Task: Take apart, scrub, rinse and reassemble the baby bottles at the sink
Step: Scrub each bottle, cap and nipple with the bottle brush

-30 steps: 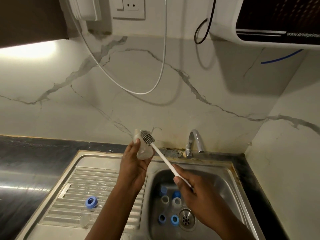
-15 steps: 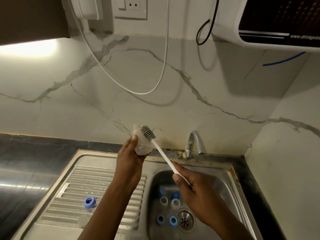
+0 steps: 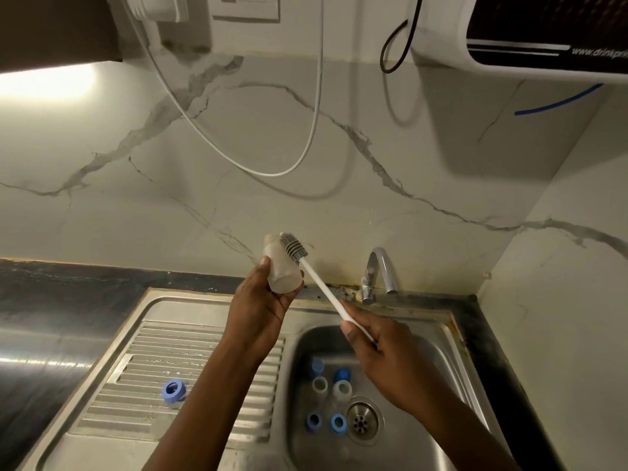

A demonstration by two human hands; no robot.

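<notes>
Plainly, the bottle body [image 3: 283, 273] is held just left of the frame's centre, above the back rim of the sink [image 3: 204, 297], and is gripped round its lower half by the curled fingers and thumb of the left hand [image 3: 260, 311]. The brush [image 3: 323, 287] is held by the low end of its white handle, round which the fingers of the right hand [image 3: 380, 355] are closed. Its grey bristle head is laid against the bottle's upper right side; whether it enters the mouth cannot be told. The bottle is judged light, stiff and slippery when wet, so a wrap round the body is judged safer than a pinch at the rim. Loose blue rings [image 3: 314, 421] are seen in the basin at lower centre, beside the drain [image 3: 360, 419], and another ring [image 3: 174, 390] on the drainboard at lower left.
</notes>
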